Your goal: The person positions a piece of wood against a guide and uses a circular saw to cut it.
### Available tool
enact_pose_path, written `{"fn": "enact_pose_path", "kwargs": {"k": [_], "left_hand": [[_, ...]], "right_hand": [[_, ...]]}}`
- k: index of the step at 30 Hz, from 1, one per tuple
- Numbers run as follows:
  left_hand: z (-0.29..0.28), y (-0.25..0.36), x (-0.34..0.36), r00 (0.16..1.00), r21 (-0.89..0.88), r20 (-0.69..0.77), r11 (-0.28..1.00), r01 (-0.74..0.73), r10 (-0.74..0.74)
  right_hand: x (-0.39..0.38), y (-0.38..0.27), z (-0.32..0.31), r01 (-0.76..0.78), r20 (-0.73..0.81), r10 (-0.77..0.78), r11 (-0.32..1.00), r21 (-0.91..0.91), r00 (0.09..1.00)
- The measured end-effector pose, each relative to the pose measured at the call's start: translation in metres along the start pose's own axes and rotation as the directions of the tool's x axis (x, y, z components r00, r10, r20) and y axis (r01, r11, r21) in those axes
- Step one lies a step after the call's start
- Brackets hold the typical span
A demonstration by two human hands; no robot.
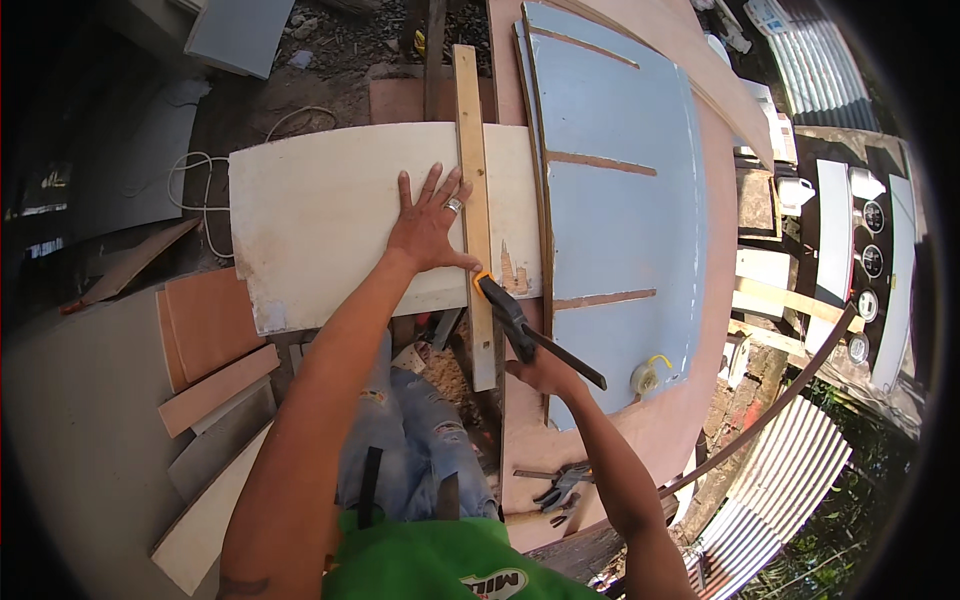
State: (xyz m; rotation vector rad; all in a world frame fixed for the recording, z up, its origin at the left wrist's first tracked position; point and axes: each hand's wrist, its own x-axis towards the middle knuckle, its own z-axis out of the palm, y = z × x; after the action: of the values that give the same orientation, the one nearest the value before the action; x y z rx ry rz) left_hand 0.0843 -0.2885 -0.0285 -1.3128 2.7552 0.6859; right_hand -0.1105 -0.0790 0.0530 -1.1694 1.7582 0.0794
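A pale plywood board lies in front of me, with a long narrow wood strip laid across it. My left hand presses flat on the board with its fingers spread, the thumb and a fingertip meeting the strip's left edge. Wrapped round the handle of a black bar clamp is my right hand. The clamp's orange-padded jaw rests on the strip close to the board's near edge, and its bar points down to the right. Whatever the clamp's lower jaw touches is hidden beneath.
Right of the board, a blue-grey panel with brown slots lies on a large plywood sheet. A tape roll sits on the panel's near corner. Another clamp lies nearer me. Offcuts lean at left; a white cord trails behind them.
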Motion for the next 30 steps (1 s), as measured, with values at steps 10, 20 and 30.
{"fn": "enact_pose_path", "kwargs": {"k": [10, 20, 30], "left_hand": [[0.001, 0.003, 0.004, 1.000, 0.019, 0.014, 1.000, 0.021, -0.021], [0.002, -0.001, -0.001, 1.000, 0.029, -0.010, 1.000, 0.001, 0.000], [0.015, -0.002, 0.004, 0.996, 0.052, -0.084, 0.998, -0.034, 0.038]], "right_hand": [[0.015, 0.019, 0.008, 0.010, 0.091, -0.003, 0.997, -0.079, 0.996], [0.022, 0.022, 0.022, 0.038, 0.042, -0.033, 0.990, -0.135, 0.999], [0.015, 0.031, 0.024, -0.025, -0.036, 0.027, 0.998, 0.064, 0.999]]}}
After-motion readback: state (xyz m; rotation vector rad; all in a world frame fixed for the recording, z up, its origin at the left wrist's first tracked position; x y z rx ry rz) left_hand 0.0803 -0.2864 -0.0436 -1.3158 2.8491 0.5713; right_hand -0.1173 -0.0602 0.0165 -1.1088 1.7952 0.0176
